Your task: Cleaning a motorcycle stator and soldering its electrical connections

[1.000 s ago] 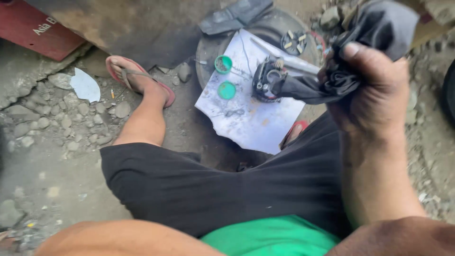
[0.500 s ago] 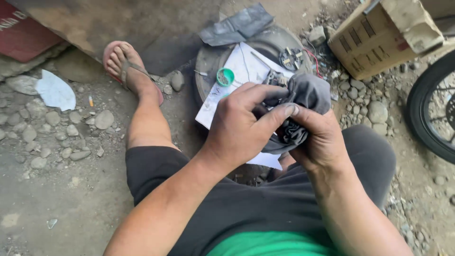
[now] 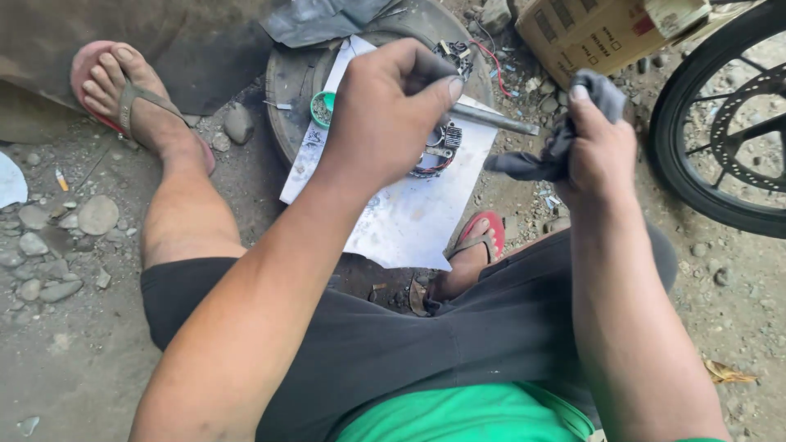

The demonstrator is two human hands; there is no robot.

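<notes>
While our left hand [image 3: 385, 106] pinches one metal rod [image 3: 491, 119] over one wound coil part [image 3: 438, 147], our right hand [image 3: 602, 143] clenches one dark rag [image 3: 540, 160]; one white sheet [image 3: 409, 217] covers a round disc [image 3: 286, 82] on gravel ground [image 3: 57, 245].

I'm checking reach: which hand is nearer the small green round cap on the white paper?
Left. The left hand hovers just right of the small green round cap; the right hand, gripping a dark rag, is farther right.
</notes>
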